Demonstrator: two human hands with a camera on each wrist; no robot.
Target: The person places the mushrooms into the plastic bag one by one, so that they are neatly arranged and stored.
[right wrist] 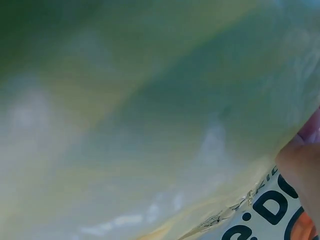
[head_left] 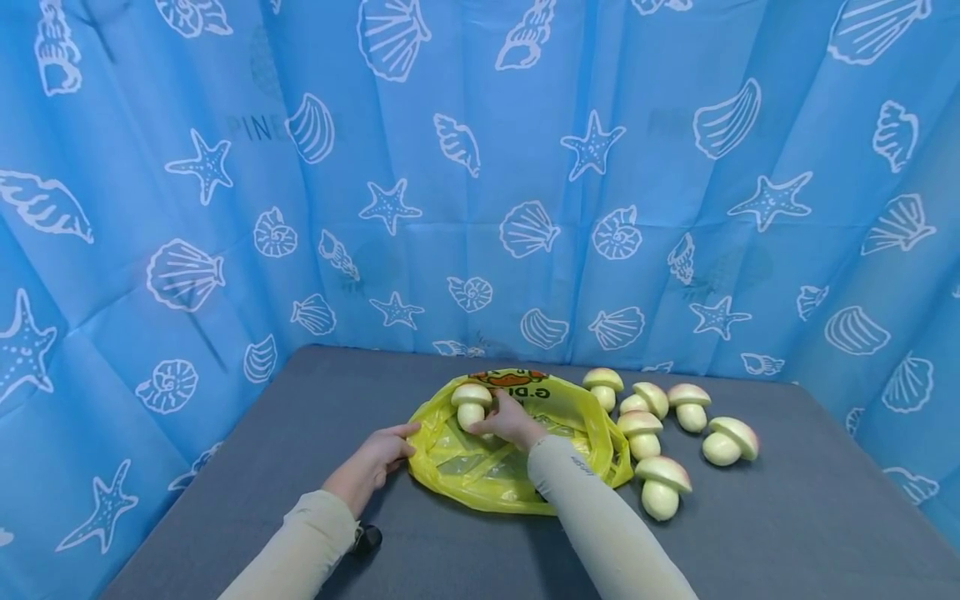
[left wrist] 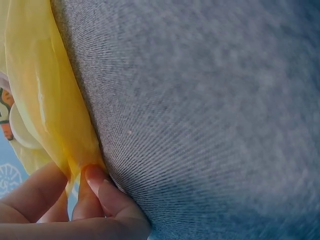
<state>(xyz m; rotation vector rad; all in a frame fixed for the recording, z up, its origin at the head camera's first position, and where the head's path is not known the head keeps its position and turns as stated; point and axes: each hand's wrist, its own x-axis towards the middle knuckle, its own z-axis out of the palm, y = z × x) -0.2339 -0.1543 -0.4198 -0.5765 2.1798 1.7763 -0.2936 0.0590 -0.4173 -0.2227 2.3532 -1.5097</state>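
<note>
Mushrooms (head_left: 643, 432): seven, perhaps; one yellow bag (head_left: 487, 471).

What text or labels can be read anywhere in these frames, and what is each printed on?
"G.DU": dark letters upside down on the far edge of the yellow plastic bag, head view; the rest is hidden.
".D": part of the same print in the right wrist view; further letters are cut off.
"PINE": faint letters on the blue shell-patterned backdrop; the rest fades out.
Small print on the right sleeve: too small to read.

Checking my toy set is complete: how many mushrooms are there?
7: one in the right hand over the yellow bag, six on the table right of it. Others may be hidden.
</note>
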